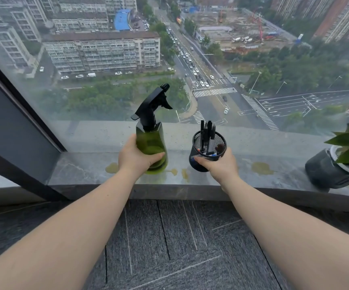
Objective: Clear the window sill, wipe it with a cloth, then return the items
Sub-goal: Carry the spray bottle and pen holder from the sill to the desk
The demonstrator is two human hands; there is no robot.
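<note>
At a high-rise window, a person's left hand (134, 156) is grasping a green spray bottle (151, 143) over the left part of the stained window sill (81, 168), black trigger head tilting toward the glass. Right of the bottle, the right hand (221, 164) is clutching a black mesh pen holder (208, 150) filled with pens (208, 132). Farther right, a potted plant (341, 162) is sitting on the sill.
</note>
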